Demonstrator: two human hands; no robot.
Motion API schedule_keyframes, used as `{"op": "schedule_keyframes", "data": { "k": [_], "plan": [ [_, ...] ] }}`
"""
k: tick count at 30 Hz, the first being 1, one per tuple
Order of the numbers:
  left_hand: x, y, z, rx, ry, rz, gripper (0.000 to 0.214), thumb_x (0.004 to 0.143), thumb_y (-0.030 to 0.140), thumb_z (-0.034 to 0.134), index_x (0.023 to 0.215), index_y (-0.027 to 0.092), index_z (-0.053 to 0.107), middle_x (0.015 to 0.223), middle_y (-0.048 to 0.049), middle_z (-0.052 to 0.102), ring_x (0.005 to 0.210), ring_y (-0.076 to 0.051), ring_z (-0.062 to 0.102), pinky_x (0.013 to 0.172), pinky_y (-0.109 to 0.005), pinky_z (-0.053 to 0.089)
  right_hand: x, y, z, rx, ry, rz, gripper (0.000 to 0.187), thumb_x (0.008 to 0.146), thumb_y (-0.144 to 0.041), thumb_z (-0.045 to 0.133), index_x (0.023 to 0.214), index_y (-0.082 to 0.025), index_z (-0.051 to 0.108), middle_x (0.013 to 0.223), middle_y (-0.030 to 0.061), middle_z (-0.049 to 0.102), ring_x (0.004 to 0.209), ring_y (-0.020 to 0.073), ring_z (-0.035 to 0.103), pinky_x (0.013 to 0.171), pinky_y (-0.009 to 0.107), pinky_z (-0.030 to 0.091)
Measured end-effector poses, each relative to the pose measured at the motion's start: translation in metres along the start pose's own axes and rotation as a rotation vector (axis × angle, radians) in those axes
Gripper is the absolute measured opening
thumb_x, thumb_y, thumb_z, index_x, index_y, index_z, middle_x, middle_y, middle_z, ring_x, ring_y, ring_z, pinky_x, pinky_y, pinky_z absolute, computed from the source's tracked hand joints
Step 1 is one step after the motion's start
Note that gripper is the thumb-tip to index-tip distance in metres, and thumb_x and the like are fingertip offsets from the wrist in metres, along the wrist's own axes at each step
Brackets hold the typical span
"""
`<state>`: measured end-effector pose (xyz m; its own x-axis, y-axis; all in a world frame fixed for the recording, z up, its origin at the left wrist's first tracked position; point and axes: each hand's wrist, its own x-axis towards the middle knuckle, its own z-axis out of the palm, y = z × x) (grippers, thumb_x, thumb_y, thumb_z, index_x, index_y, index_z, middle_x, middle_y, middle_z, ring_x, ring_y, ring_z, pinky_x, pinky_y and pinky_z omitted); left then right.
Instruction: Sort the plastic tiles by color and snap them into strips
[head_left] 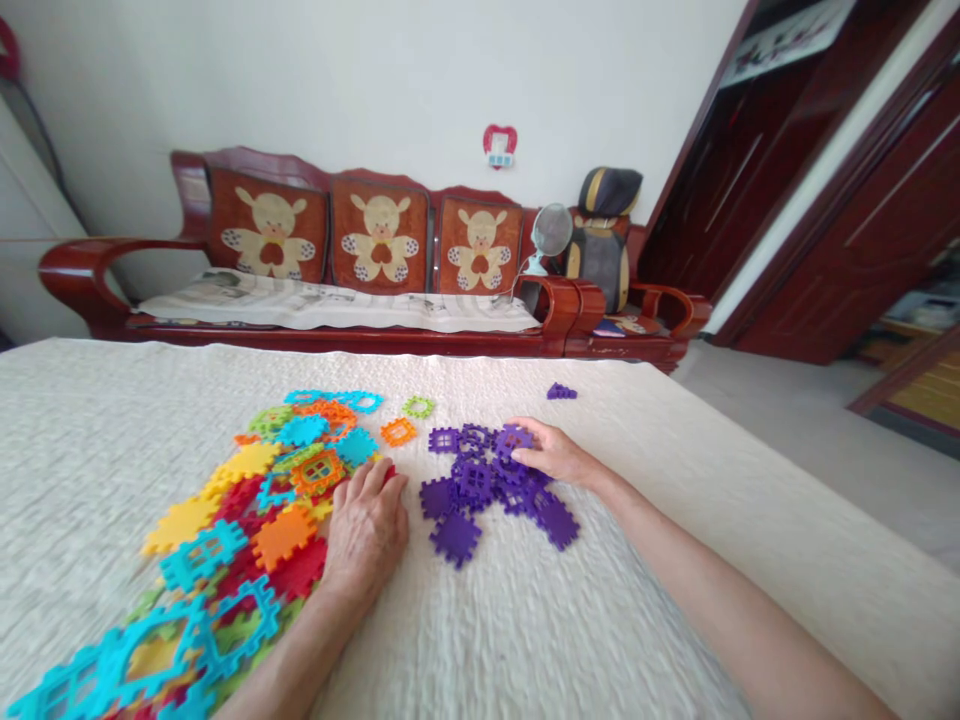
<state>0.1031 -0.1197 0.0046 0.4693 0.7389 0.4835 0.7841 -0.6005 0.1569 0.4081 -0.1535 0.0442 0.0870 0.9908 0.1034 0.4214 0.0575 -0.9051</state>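
Note:
My left hand is at the right edge of a pile of colourful interlocking plastic tiles, palm down, with its fingers curled. A bit of a red tile shows at its fingertips; the rest is hidden beneath the hand. My right hand pinches a purple tile between thumb and fingers, over the heap of purple tiles. An orange window tile and a plain orange tile lie left of my left hand.
Blue tiles and yellow tiles spread across the left of the cloth-covered table. A small orange frame, a green frame and a small purple stack lie apart. Beyond stands a wooden sofa.

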Motion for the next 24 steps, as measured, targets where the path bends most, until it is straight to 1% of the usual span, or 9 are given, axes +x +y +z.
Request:
{"op": "schedule_keyframes", "data": {
  "k": [2,6,8,12,15,17,20,24],
  "plan": [
    [0.0,0.0,0.0,0.007,0.001,0.004,0.033,0.086,0.019,0.042,0.106,0.02,0.068,0.127,-0.0093,0.059,0.12,-0.028,0.05,0.096,-0.045,0.042,0.001,0.0,0.003,0.014,0.071,0.019,0.05,0.066,-0.023,0.067,0.115,-0.021,0.06,0.094,0.0003,0.071,0.081,0.0154,0.067,0.076,0.027,0.053],
    [0.0,0.0,0.0,0.026,-0.012,-0.002,0.033,0.085,0.018,0.043,0.106,0.021,0.068,0.127,-0.0084,0.059,0.12,-0.028,0.049,0.096,-0.043,0.042,-0.002,0.003,0.006,0.054,0.222,0.077,0.055,0.067,-0.029,0.065,0.121,-0.022,0.056,0.09,0.0006,0.07,0.071,0.0139,0.064,0.059,0.024,0.053],
    [0.0,-0.001,0.001,0.026,-0.015,-0.004,0.033,0.085,0.018,0.043,0.107,0.022,0.067,0.127,-0.0084,0.059,0.121,-0.028,0.049,0.097,-0.043,0.041,-0.007,0.003,0.007,0.074,0.307,0.1,0.057,0.068,-0.032,0.064,0.123,-0.021,0.054,0.094,0.0022,0.07,0.072,0.0148,0.064,0.056,0.024,0.052],
    [0.0,0.0,-0.001,0.017,-0.025,-0.004,0.035,0.084,0.016,0.042,0.108,0.021,0.067,0.128,-0.0083,0.058,0.121,-0.027,0.049,0.097,-0.042,0.041,-0.029,0.005,0.012,0.062,0.453,0.082,0.058,0.071,-0.036,0.06,0.126,-0.02,0.051,0.101,0.0057,0.069,0.079,0.0183,0.065,0.064,0.028,0.055],
    [0.0,0.001,-0.002,-0.002,-0.032,-0.01,0.035,0.082,0.015,0.044,0.108,0.02,0.066,0.128,-0.0095,0.058,0.122,-0.027,0.048,0.098,-0.043,0.041,-0.049,0.009,0.022,-0.037,0.553,0.009,0.05,0.074,-0.038,0.056,0.121,-0.019,0.055,0.1,0.007,0.07,0.085,0.0208,0.066,0.077,0.033,0.055],
    [0.0,0.003,-0.004,-0.006,-0.033,-0.018,0.035,0.081,0.014,0.045,0.108,0.02,0.066,0.128,-0.0098,0.058,0.122,-0.027,0.048,0.098,-0.043,0.041,-0.06,0.012,0.03,-0.121,0.599,-0.034,0.046,0.076,-0.038,0.054,0.117,-0.019,0.057,0.104,0.0084,0.07,0.092,0.0226,0.066,0.084,0.036,0.053],
    [0.0,0.005,-0.008,-0.002,-0.033,-0.024,0.034,0.081,0.013,0.045,0.106,0.021,0.067,0.127,-0.0087,0.058,0.122,-0.026,0.048,0.097,-0.041,0.041,-0.07,0.013,0.037,-0.196,0.626,-0.049,0.044,0.076,-0.037,0.053,0.115,-0.019,0.058,0.108,0.0104,0.069,0.096,0.0243,0.065,0.087,0.038,0.051],
    [-0.001,0.008,-0.013,-0.012,-0.035,-0.027,0.034,0.082,0.012,0.045,0.107,0.021,0.067,0.126,-0.009,0.058,0.121,-0.026,0.048,0.098,-0.041,0.04,-0.073,0.009,0.039,-0.214,0.609,-0.055,0.042,0.075,-0.037,0.053,0.111,-0.018,0.06,0.103,0.0111,0.071,0.094,0.0253,0.065,0.087,0.039,0.051]
  ]
}}
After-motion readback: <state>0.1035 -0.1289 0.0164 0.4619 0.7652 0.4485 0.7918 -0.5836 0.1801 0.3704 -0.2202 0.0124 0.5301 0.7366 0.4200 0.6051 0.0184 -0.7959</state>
